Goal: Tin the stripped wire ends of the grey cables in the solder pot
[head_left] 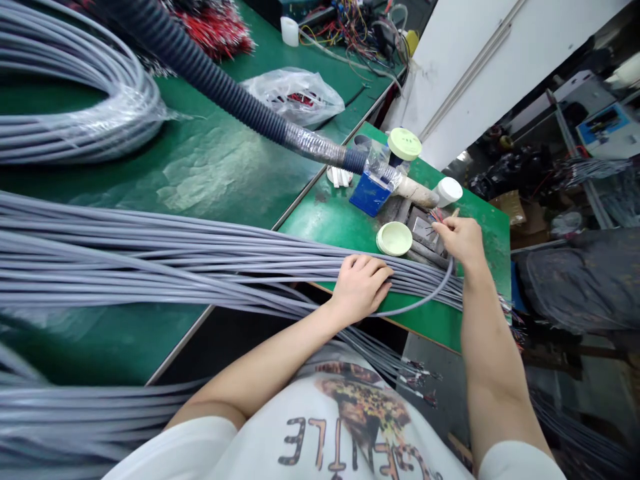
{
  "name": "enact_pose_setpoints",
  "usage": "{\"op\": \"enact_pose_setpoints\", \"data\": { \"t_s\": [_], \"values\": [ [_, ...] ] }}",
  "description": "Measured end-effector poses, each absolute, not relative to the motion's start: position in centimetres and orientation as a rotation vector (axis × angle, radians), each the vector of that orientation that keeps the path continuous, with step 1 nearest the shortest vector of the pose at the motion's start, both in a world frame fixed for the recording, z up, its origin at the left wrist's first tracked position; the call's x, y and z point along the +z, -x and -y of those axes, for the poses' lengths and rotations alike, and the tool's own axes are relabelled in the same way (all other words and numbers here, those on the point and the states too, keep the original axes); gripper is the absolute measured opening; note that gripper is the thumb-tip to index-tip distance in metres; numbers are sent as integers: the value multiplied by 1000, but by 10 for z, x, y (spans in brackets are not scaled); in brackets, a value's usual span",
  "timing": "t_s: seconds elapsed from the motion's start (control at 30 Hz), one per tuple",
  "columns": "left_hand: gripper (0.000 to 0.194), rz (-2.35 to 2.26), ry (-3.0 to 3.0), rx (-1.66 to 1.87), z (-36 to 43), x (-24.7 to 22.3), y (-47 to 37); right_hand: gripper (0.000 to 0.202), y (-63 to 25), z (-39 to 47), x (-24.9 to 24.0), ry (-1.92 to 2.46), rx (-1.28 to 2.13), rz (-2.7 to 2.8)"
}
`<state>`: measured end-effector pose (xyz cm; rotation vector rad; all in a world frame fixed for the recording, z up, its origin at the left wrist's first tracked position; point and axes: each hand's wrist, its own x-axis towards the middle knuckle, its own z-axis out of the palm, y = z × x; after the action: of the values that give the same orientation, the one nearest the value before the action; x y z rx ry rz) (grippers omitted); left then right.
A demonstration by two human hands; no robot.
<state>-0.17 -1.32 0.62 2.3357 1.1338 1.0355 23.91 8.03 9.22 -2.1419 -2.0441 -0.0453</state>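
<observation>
My left hand (361,288) lies across a long bundle of grey cables (210,257), its fingers curled over the top ones. One grey cable (425,302) bends out of the bundle in a loop up to my right hand (463,241). The right fingers pinch that cable near its end, where thin coloured wires (437,215) stick out. These wires are just above a small metal block with a shiny silver top (423,230). A pale green round dish (394,239) stands left of the block. Whatever lies inside the right fingers is partly hidden.
A ribbed black hose (240,110) ends in a pale tube (417,192) beside the block, near a blue box (370,193). A white cup (449,191) and a yellow-green lidded jar (404,144) stand behind. A coiled cable (120,127) and plastic bag (295,97) lie on the left table.
</observation>
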Motion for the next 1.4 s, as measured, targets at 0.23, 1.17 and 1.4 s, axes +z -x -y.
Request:
{"op": "enact_pose_setpoints", "data": {
  "t_s": [0.23, 1.17, 1.4],
  "values": [
    [24, -1092, -2336, 855, 11, 20, 7, 33, -282, -104, 59, 2396, -124, 1872],
    [26, -1087, -2382, 860, 9, 17, 5, 40, -254, -74, 92, 1984, 296, 1981],
    [27, -1087, -2393, 847, 11, 20, 7, 38, -198, -73, 92, 1795, 279, 2291]
  ]
}}
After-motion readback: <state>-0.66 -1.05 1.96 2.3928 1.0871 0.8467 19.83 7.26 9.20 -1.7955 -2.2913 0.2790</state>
